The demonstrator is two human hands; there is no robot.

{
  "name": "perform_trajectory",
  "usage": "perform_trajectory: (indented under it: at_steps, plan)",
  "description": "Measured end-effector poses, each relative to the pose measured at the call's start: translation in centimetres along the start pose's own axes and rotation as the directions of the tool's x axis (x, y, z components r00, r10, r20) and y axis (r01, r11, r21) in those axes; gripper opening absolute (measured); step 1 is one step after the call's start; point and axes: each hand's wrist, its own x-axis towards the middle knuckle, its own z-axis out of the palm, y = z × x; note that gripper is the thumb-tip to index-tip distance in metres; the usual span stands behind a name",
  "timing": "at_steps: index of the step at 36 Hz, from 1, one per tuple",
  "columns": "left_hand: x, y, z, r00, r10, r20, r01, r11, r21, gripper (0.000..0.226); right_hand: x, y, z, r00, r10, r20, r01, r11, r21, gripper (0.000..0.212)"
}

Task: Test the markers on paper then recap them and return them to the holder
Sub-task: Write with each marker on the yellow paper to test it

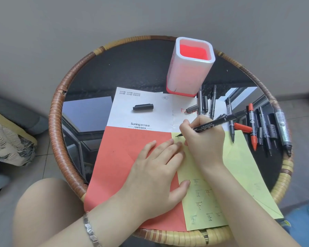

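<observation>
While the left hand (155,168) lies spread, the right hand (204,141) pinches one marker (219,120).

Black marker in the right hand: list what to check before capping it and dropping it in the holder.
1. Right hand grips the black marker, tip at the yellow paper: ok.
2. Fresh test mark under the tip: cannot tell.
3. Left hand lies flat, pinning the yellow paper and the red paper: ok.
4. Black cap lies free on the white sheet: ok; whether it fits this marker: cannot tell.
5. Holder upright, mouth unobstructed: ok.
6. Loose markers on the table by the holder, not yet returned: not ok.
</observation>
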Motion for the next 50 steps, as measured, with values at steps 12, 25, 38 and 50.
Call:
perform_trajectory:
  at_steps: [12,25,38,50]
  plan:
    - [0.00,0.06,-0.09,1.000,-0.005,-0.009,0.004,1.000,-0.010,0.051,0.06,-0.12,-0.34,0.999,0.036,0.038,-0.036,0.999,0.014,0.031]
    - [-0.02,0.06,-0.10,1.000,-0.010,-0.007,0.010,1.000,-0.004,0.050,0.12,0.16,-0.21,1.000,-0.016,0.013,0.016,1.000,0.002,0.028]
    - [-0.03,0.03,-0.05,1.000,-0.004,-0.017,0.004,1.000,0.004,0.051,0.17,0.28,-0.21,1.000,-0.001,0.019,0.000,1.000,0.018,0.028]
    - [-0.02,0.01,0.00,0.999,0.004,-0.039,-0.003,1.000,0.006,0.050,0.15,0.26,-0.16,0.999,0.009,0.032,-0.010,0.999,0.050,0.030]
